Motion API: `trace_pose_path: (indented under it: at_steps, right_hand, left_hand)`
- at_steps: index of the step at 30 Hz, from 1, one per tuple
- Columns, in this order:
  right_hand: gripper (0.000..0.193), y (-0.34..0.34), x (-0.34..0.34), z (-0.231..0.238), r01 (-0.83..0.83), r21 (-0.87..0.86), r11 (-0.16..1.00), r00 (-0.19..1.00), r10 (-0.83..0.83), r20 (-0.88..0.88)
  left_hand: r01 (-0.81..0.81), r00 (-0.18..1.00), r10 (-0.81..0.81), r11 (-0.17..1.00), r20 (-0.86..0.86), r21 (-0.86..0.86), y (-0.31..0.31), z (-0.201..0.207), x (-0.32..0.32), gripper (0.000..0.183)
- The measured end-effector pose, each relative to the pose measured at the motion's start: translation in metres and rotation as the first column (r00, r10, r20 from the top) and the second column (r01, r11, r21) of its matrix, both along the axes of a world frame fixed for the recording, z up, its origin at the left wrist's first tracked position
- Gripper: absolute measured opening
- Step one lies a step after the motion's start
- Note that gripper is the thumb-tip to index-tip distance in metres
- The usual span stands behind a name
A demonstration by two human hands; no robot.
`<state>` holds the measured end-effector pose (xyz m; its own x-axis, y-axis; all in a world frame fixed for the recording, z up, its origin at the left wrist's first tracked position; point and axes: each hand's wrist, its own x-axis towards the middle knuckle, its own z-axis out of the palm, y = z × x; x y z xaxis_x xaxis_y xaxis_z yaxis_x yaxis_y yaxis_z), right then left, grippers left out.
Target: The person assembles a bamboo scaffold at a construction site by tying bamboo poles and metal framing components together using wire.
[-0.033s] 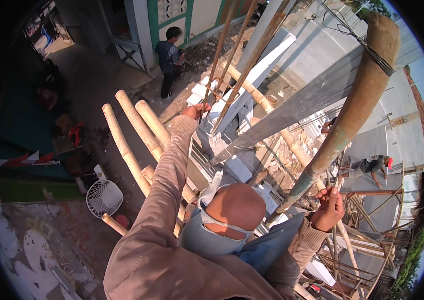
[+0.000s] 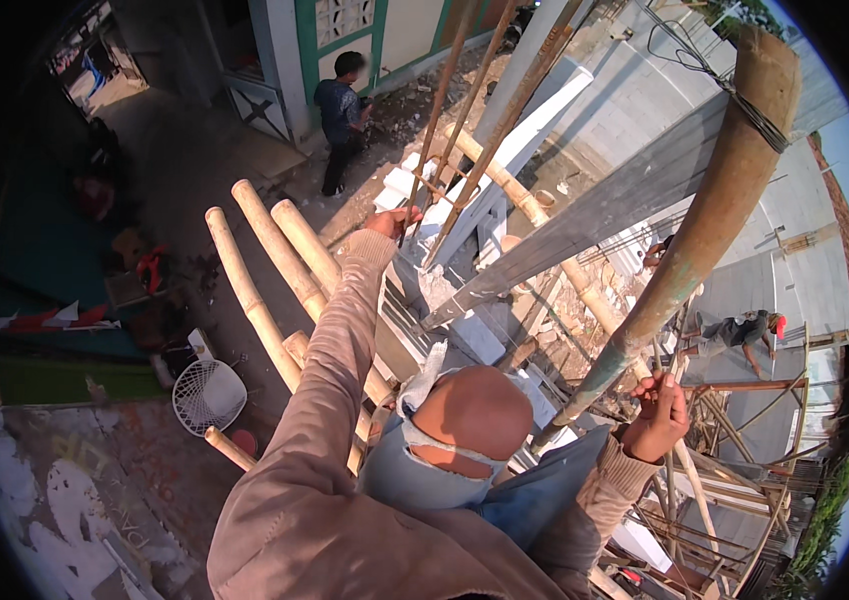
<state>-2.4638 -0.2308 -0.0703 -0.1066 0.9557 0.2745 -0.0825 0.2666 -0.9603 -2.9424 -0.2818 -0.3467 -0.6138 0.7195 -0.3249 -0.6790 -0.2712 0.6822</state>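
Observation:
My left hand [image 2: 392,222] reaches forward and closes on a rusty steel reinforcing bar [image 2: 437,125], one of several upright bars joined by small cross ties. At the right, my right hand [image 2: 659,418] is raised with fingers pinched together. A thin strip shows just above those fingers, but I cannot make out what they hold. Between my hands a thick bamboo pole [image 2: 697,225] slants up to the right, with dark wire [image 2: 760,120] wound near its top. My bent knee [image 2: 475,412], in torn jeans, is below and between both arms.
Several bamboo poles [image 2: 290,248] jut out beside my left arm. A long grey beam [image 2: 585,225] crosses behind the thick pole. Far below stand a person [image 2: 338,115] and a white chair [image 2: 210,397]. Another person [image 2: 742,330] bends over at the right, near bamboo scaffolding [image 2: 735,425].

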Motion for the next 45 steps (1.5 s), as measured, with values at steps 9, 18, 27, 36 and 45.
trace_pose_path:
  at_steps: [9, 18, 27, 36, 45]
  right_hand:
    - [0.026, -0.003, -0.008, 0.005, 0.019, -0.012, 1.0, 1.0, -0.019, -0.001]
    - [0.025, -0.004, -0.002, -0.001, 0.025, -0.015, 1.0, 1.0, -0.025, 0.002]
    - [0.025, -0.001, -0.007, -0.008, 0.027, -0.053, 0.998, 1.0, -0.026, 0.01]
    - [0.023, 0.0, -0.008, -0.009, 0.018, -0.053, 0.998, 1.0, -0.017, 0.022]
    - [0.024, 0.0, -0.008, -0.011, 0.043, -0.068, 0.997, 0.999, -0.041, 0.024]
  left_hand:
    - [-0.441, 0.848, 0.298, 0.855, -0.438, -0.273, 0.001, 0.018, 0.036, 0.017]
    - [-0.489, 0.787, 0.368, 0.862, -0.495, -0.136, -0.003, 0.011, 0.059, 0.021]
    - [-0.307, 0.845, 0.229, 0.948, -0.484, -0.087, -0.016, 0.0, 0.028, 0.022]
    - [-0.188, 0.895, 0.127, 0.977, -0.427, -0.102, -0.005, -0.007, 0.013, 0.031]
    - [-0.164, 0.927, 0.138, 0.985, -0.348, -0.046, 0.004, -0.012, 0.015, 0.033]
